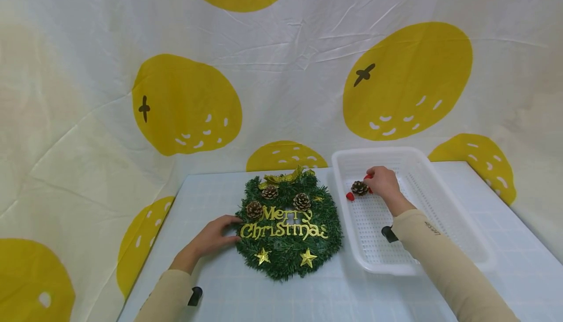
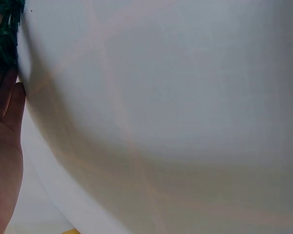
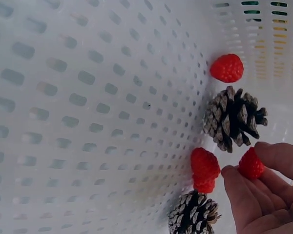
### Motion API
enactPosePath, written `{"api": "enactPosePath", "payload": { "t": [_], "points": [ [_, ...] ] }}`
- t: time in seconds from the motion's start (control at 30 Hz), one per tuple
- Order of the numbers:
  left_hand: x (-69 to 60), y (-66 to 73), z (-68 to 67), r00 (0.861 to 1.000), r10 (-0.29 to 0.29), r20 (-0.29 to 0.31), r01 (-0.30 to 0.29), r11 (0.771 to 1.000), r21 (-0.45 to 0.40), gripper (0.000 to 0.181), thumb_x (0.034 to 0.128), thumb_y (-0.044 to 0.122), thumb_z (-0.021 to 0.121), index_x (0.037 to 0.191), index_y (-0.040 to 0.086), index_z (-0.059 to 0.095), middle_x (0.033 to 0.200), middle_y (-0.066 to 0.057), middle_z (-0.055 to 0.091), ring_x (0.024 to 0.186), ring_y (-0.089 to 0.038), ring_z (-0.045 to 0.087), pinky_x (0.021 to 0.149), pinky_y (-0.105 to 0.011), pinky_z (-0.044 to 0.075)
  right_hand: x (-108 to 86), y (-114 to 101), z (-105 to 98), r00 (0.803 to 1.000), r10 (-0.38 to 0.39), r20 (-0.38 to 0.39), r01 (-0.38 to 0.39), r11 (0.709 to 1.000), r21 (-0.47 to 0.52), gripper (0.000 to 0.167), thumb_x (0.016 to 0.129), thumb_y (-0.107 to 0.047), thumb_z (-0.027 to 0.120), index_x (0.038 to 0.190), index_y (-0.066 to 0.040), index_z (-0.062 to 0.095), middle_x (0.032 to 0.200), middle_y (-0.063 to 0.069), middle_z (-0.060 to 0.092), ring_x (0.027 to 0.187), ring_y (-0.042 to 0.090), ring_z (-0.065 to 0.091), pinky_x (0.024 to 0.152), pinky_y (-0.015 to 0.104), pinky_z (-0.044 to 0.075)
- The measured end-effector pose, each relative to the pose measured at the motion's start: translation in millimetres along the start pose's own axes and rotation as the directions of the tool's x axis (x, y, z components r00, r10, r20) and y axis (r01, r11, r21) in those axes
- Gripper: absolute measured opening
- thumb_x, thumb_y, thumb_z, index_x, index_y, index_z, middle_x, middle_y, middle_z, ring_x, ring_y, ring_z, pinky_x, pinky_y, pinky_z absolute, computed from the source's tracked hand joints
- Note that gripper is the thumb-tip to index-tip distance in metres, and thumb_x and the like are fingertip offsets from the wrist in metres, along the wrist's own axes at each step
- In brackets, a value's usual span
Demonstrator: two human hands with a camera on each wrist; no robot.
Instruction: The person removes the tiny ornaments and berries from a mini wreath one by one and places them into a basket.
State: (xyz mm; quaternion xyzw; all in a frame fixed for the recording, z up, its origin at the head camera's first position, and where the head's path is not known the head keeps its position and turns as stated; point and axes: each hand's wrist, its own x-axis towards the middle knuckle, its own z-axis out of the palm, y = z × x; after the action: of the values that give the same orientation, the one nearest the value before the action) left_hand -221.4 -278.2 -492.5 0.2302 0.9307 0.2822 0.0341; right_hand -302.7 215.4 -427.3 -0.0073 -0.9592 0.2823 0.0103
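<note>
With fingers loosely extended, the left hand (image 1: 214, 235) is touching a round green tinsel wreath (image 1: 285, 249) that is lying on a pale table (image 1: 246, 302). Farther right, inside a white perforated plastic basket (image 1: 440, 209), the right hand (image 1: 384, 184) is pinching a bumpy red berry (image 3: 250, 164) near brown pine cones (image 3: 232, 119).

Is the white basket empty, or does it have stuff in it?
It has stuff in it, but isn't full: the right wrist view shows two pinecones and red raspberries inside the white basket.
</note>
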Motion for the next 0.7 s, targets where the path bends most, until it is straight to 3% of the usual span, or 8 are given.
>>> {"api": "enactPosePath", "payload": {
  "t": [0.4,0.7],
  "points": [
    [0.2,-0.4,1.0,1.0,-0.01,0.004,0.01,1.0,-0.001,0.05,0.0885,0.034,0.073,0.129,0.008,0.06,0.13,-0.012,0.058,0.124,-0.036,0.052,0.104,-0.053,0.041,-1.3,-8,-9,0.999,-0.027,-0.034,0.026,1.0,-0.008,0.039,0.092,-0.011,0.057,0.123,0.013,0.058,0.119,0.03,0.061,0.106,0.046,0.057,0.09,0.053,0.049],
    [0.2,-0.7,0.4,1.0,-0.016,0.016,0.016,1.0,-0.007,0.05,0.0888,0.035,0.073,0.13,0.008,0.06,0.131,-0.012,0.058,0.126,-0.035,0.051,0.105,-0.053,0.04,-11.4,-38,-24,0.996,-0.073,-0.043,0.077,0.992,0.102,0.043,0.097,-0.018,0.058,0.131,0.009,0.054,0.129,0.028,0.057,0.115,0.044,0.055,0.096,0.053,0.047]
  ]
}}
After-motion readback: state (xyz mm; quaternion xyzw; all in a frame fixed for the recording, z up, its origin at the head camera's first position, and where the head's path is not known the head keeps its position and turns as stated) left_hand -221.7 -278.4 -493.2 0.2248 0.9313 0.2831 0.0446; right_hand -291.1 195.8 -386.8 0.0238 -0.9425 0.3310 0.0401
